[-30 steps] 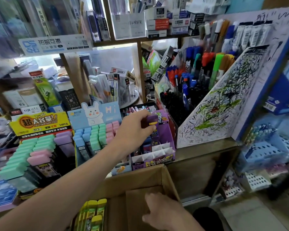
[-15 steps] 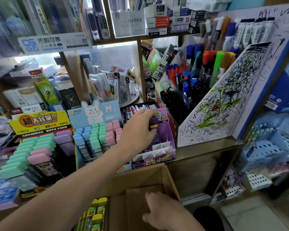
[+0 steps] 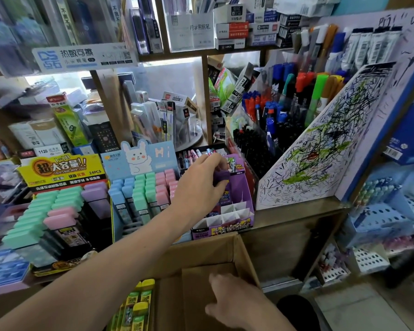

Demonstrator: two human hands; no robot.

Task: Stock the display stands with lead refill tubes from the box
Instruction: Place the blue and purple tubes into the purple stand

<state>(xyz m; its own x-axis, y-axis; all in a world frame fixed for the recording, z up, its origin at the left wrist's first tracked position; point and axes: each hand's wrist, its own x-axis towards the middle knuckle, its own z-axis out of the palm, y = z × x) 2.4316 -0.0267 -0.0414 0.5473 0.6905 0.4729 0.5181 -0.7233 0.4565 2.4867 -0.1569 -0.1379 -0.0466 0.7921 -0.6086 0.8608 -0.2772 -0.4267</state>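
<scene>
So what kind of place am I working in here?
Most likely a stationery shop: pastel lead refill tubes racked in a rabbit-printed display stand, marker pens in tiers, and a scribbled pen-testing board beside them.

Left hand (image 3: 201, 189) pinches purple tube (image 3: 221, 176) at purple stand (image 3: 240, 197); right hand (image 3: 233, 305) touches box (image 3: 245, 255).

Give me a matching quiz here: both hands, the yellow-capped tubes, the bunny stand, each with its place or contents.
1 left hand
2 right hand
3 yellow-capped tubes
4 bunny stand

A inside the cardboard box
B resting on the box flap
C holding a purple-capped tube at the purple stand
D holding blue, green, pink caps

Pairs: 1-C, 2-B, 3-A, 4-D
</scene>
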